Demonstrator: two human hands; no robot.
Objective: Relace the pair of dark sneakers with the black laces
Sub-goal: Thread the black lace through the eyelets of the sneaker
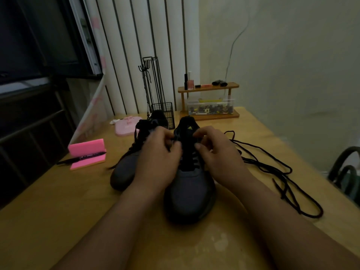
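Quick count: two dark sneakers [190,191], two hands [159,152], and one loose black lace [272,168] I think, though the tangle's pretty dim. Then one pink foam block [86,147], one black marker [85,156], one pink tray [124,129], one wire basket [169,117], one wooden shelf [233,85], one clear box [211,106].

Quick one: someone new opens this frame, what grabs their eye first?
The left hand and right hand meet mid-frame over the nearer sneaker, fingers curled on its black lace by the upper eyelets. The lace's loose length sprawls over the table to the right. A bright pink block with a pen lies left of the second sneaker.
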